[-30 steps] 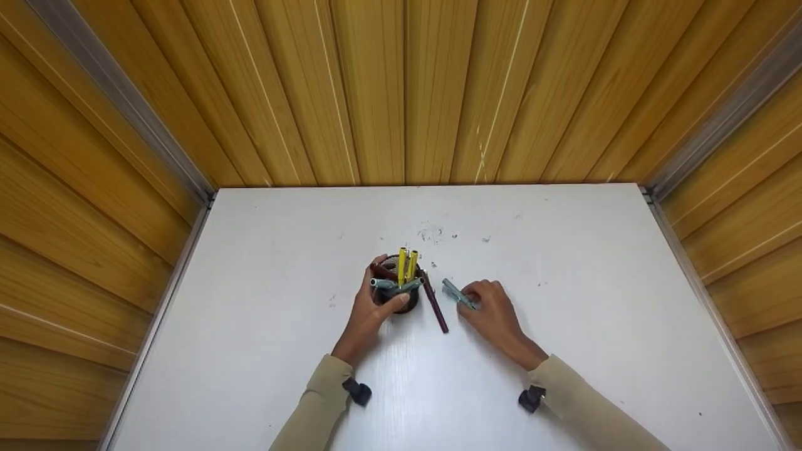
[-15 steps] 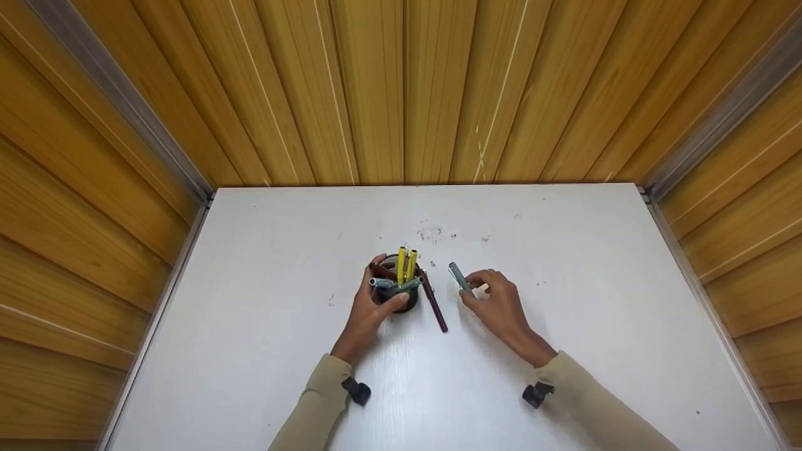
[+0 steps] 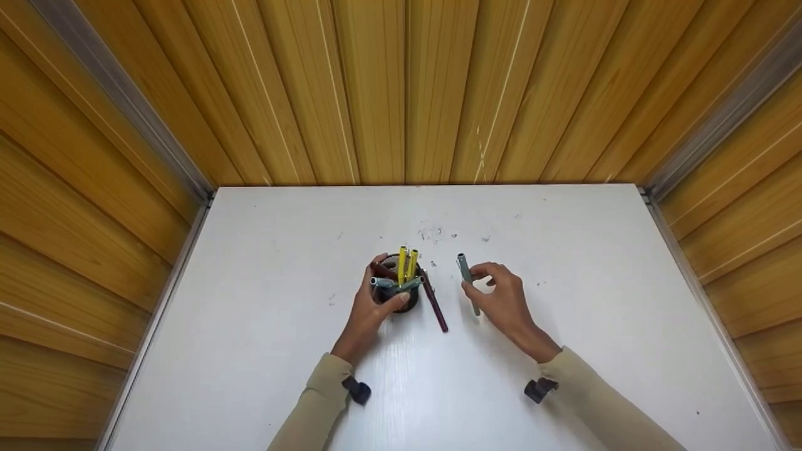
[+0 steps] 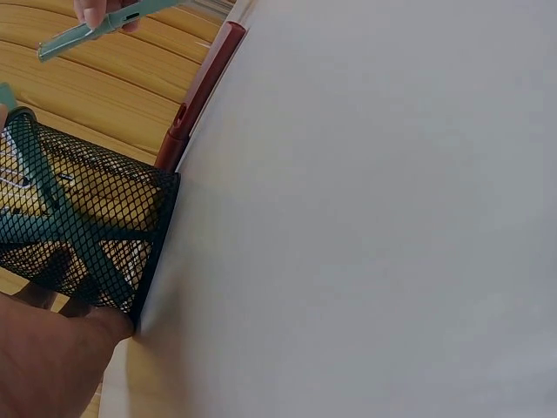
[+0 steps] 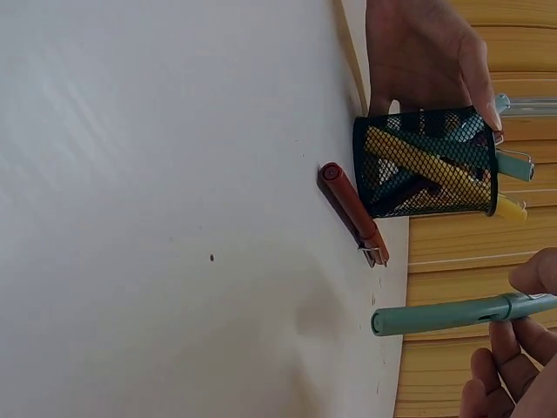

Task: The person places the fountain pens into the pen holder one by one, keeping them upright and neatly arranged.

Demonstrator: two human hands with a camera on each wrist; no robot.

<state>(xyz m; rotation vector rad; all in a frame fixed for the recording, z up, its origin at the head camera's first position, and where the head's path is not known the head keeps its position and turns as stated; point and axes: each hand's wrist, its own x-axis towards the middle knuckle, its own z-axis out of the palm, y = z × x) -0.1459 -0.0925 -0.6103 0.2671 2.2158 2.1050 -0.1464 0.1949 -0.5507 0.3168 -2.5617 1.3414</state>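
Observation:
A black mesh pen cup [image 3: 401,304] stands on the white table with yellow, green and dark red pens in it. My left hand [image 3: 368,319] grips the cup, fingers round its far side and thumb across the near rim. To the right, my right hand [image 3: 504,299] pinches a green pen [image 5: 444,315] between thumb and fingers, held above the table and apart from the cup. One dark red pen [image 3: 435,304] lies on the table beside the cup, between the hands; its clip shows in the right wrist view.
The white table [image 3: 276,351] reaches back to a wood-panelled wall [image 3: 376,94]. Small dark marks [image 3: 431,234] dot its surface behind the cup. Panelled walls with metal rails flank it left and right.
My right hand has shifted slightly right and away from me, and the green pen has swung from slanting to nearly upright in its grasp. The left hand and the cup stay put.

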